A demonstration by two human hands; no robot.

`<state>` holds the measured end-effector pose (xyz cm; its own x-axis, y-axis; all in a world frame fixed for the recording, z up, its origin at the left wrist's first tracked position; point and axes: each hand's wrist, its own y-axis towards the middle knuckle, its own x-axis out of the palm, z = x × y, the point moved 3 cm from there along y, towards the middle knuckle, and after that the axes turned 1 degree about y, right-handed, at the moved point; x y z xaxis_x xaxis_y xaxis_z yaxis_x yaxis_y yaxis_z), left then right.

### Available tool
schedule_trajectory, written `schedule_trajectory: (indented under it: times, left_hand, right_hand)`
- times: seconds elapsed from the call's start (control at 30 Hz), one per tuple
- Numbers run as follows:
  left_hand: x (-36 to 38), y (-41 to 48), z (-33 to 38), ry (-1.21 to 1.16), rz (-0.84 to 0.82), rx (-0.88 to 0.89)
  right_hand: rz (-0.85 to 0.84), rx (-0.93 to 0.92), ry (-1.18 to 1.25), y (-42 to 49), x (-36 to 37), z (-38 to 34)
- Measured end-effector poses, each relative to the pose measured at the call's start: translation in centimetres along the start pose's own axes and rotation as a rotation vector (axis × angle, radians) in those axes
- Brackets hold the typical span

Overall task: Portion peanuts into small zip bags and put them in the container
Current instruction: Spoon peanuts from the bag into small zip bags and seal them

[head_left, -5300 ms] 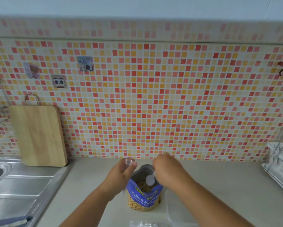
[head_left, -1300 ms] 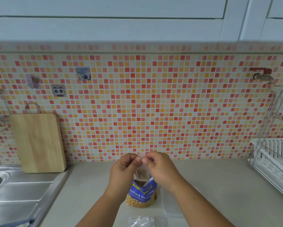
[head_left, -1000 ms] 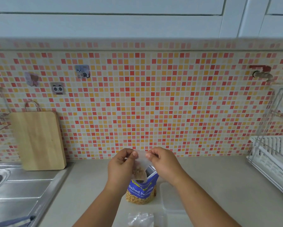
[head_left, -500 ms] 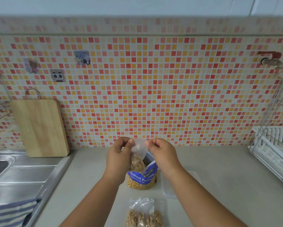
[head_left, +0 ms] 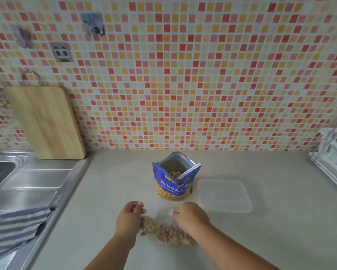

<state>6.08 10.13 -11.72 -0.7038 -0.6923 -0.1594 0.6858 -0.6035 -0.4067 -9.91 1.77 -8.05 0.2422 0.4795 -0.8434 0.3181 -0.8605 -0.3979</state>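
Note:
An open blue salted-peanut pouch (head_left: 174,184) stands upright on the beige counter (head_left: 109,191). A clear rectangular plastic container (head_left: 224,195) lies just right of it. In front of the pouch, my left hand (head_left: 129,219) and my right hand (head_left: 191,217) pinch the two top corners of a small clear zip bag (head_left: 149,226) holding peanuts. The bag is blurred and hangs low over the counter. Directly below and to the right lies another filled peanut bag (head_left: 173,235), partly hidden by my right wrist.
A wooden cutting board (head_left: 45,121) leans on the tiled wall at the left. A steel sink and drainboard (head_left: 27,184) with a blue striped cloth (head_left: 17,228) fill the left side. A white dish rack (head_left: 333,152) stands at the right edge.
Both hands came down and toward me with the small bag, from above the pouch's mouth to just over the counter by the filled bag. The view tilted downward.

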Motion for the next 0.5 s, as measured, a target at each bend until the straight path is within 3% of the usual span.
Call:
schedule_trajectory:
  times: [0.27, 0.5]
  left_hand:
    - [-0.1, 0.7, -1.9, 0.232, 0.040, 0.019]
    - [0.5, 0.8, -2.4, 0.319, 0.032, 0.065]
  right_hand:
    - [-0.007, 0.074, 0.112, 2.0, 2.9, 0.1]
    - [0.046, -0.079, 0.719, 1.1, 1.5, 0.5]
